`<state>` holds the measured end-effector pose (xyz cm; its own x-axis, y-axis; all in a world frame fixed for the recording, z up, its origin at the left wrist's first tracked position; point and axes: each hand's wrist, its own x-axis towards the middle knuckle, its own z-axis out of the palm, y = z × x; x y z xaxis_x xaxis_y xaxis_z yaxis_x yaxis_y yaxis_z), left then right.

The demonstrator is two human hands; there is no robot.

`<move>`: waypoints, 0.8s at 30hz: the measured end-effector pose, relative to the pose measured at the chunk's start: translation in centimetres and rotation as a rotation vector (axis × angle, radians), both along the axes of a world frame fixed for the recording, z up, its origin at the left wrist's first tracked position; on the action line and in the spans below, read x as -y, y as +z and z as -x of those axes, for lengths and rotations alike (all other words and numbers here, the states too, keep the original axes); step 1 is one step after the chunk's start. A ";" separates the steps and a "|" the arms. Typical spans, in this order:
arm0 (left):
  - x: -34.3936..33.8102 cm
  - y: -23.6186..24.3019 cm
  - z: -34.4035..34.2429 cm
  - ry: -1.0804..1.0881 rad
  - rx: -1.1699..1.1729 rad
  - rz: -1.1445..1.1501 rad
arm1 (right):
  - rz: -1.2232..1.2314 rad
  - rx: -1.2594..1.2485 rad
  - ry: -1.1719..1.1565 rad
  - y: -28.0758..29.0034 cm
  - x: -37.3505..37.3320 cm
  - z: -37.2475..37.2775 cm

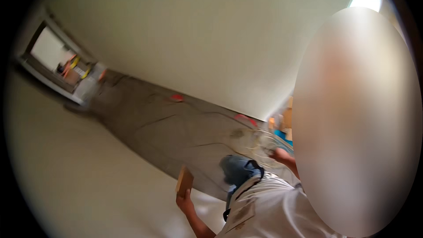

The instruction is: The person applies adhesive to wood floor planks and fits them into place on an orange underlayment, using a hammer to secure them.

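In my left hand (185,198), held low at the lower middle, is a flat brown wooden block (185,178), its fingers wrapped round the lower end. To the right, beside my blue-jeaned legs, my right hand (280,156) is blurred, with fingers curled; I cannot make out what it holds. Pale looped cables (251,139) show just behind and around it.
The grey floor (145,136) runs between pale walls (220,39), with dark cables and red items (177,98) on it. A doorway (48,44) at the far left shows yellow and orange objects. Cardboard pieces (287,117) stand at the right. A large blurred oval hides the far right.
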<state>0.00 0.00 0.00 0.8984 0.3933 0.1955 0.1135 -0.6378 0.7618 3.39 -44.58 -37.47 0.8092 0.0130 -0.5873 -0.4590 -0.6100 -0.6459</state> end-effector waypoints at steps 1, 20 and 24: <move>0.5 -0.8 -0.3 0.045 -0.016 -0.067 | 0.082 0.054 -0.074 -2.2 1.8 2.6; -17.1 -0.5 -42.0 0.431 -0.474 0.311 | -0.359 -0.087 -0.089 22.1 -23.0 -71.0; -27.3 -3.7 -52.1 0.504 -0.372 0.313 | -0.073 0.526 0.319 14.3 -27.6 -88.0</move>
